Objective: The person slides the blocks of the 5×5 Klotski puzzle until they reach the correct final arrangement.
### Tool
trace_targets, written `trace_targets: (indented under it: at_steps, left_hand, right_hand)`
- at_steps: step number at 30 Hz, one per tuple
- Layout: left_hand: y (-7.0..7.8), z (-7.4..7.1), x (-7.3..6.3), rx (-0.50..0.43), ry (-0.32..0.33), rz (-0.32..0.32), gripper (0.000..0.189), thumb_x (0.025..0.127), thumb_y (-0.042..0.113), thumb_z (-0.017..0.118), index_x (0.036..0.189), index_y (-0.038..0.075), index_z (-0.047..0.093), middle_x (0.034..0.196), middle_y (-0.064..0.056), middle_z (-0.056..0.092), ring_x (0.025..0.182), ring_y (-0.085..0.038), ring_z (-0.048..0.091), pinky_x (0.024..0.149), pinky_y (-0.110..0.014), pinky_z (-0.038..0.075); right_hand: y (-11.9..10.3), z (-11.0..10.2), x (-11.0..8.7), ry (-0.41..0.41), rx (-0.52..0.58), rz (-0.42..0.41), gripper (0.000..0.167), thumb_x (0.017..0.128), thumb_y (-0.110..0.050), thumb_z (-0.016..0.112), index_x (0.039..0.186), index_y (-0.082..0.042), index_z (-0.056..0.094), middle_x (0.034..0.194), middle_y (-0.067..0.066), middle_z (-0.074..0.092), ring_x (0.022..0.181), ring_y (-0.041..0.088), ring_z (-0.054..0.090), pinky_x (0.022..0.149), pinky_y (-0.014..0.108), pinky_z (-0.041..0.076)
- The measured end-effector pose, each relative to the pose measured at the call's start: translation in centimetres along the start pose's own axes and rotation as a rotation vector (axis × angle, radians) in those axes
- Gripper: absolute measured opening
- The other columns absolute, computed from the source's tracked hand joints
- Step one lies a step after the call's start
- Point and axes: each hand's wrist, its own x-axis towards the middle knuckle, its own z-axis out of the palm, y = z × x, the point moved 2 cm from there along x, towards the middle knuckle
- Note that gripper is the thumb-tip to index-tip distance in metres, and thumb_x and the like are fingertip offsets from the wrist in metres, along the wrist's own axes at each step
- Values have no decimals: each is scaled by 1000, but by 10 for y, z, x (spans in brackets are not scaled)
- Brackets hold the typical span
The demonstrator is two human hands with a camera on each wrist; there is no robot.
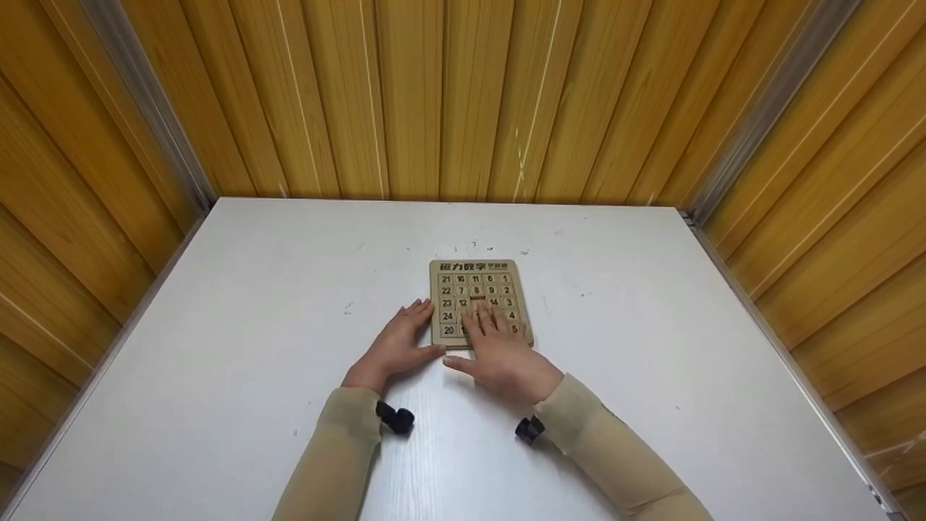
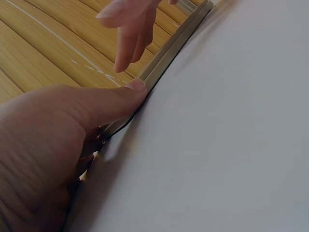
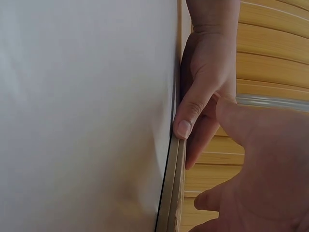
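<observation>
Tan rectangular board [image 1: 435,289] of square numbered tiles [image 1: 476,290] lies just below centre of the head frame; left hand [image 1: 396,344] grips its lower-left corner, right hand [image 1: 506,362], grasping nothing, extends straight fingers over lower tiles.

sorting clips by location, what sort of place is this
Probably a small booth or partitioned workspace, though its use is unclear: a white table stands between wood-look panel walls on three sides, with metal strips at the corners.
</observation>
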Motion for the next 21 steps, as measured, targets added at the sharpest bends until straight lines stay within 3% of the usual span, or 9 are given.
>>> trace_targets:
  at_steps: [8,16,21]
  left_hand:
    - [1,1,0,-6,0,-18,86,89,37,79,158,5,38,167,-13,35,159,-31,26,134,-49,18]
    - [1,1,0,-6,9,-11,87,88,36,80,157,3,39,166,-14,36,158,-33,27,134,-50,18]
    - [0,1,0,-4,6,-12,86,89,36,80,158,4,39,166,-14,35,159,-33,26,134,-50,18]
  right_hand:
    - [-3,2,-8,-3,-49,-6,99,94,-78,42,167,-16,14,175,13,2,162,38,-1,124,77,7]
    - [-1,6,-13,-30,23,21,99,94,-77,46,167,-20,11,175,12,1,162,36,-6,128,71,-5]
    - [-1,6,-13,-26,12,18,98,95,-77,45,167,-19,13,174,14,4,162,38,-3,127,72,-4]
